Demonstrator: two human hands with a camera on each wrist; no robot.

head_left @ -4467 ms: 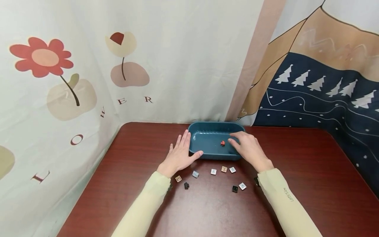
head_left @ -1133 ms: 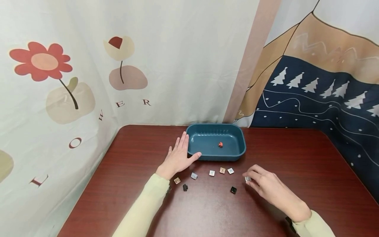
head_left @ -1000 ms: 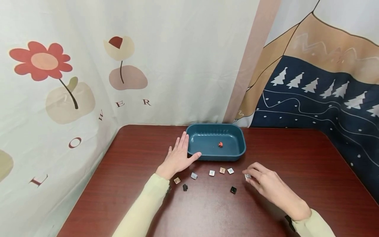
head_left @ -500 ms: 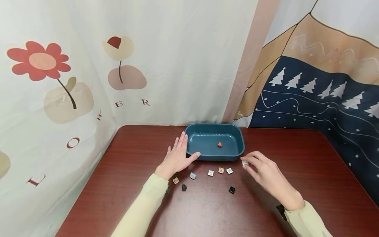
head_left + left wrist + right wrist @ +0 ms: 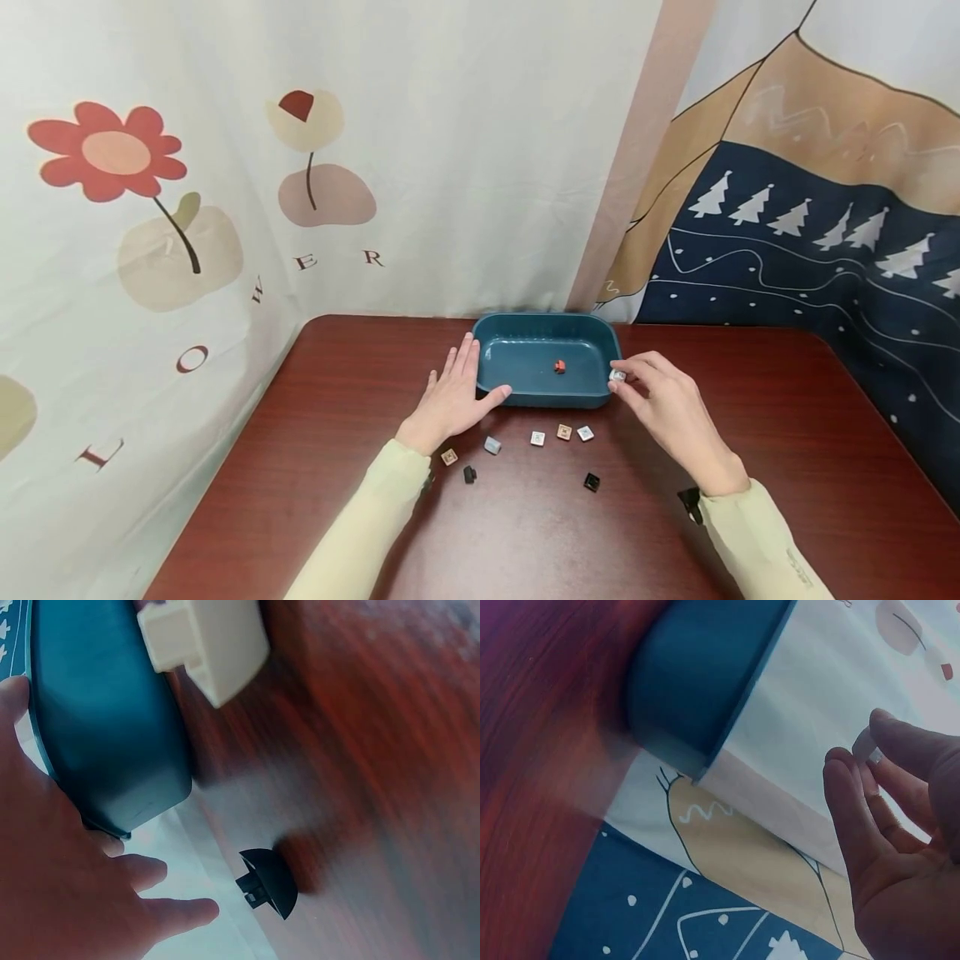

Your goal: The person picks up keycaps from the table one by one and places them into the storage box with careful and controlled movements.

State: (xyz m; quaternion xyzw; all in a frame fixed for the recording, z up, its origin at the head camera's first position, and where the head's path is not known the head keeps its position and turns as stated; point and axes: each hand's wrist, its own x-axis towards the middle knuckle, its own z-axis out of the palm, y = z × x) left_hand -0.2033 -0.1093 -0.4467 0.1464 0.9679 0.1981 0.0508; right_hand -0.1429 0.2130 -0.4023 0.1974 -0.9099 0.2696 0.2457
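My right hand pinches a small white square block with a printed face between thumb and fingertips. It holds the block at the right rim of a teal plastic tub; in the right wrist view the block is partly hidden by the fingers. My left hand lies against the tub's left side, fingers straight and thumb along the front. Inside the tub sits a small orange-red piece.
Before the tub lie two white blocks, a tan block, a grey-blue piece, another tan block and two black pieces. A printed curtain hangs behind the brown table.
My right hand left the tub, picked up the white block lying beside the black piece and carried it up to the tub's right rim. The left hand stays at the tub's left side.
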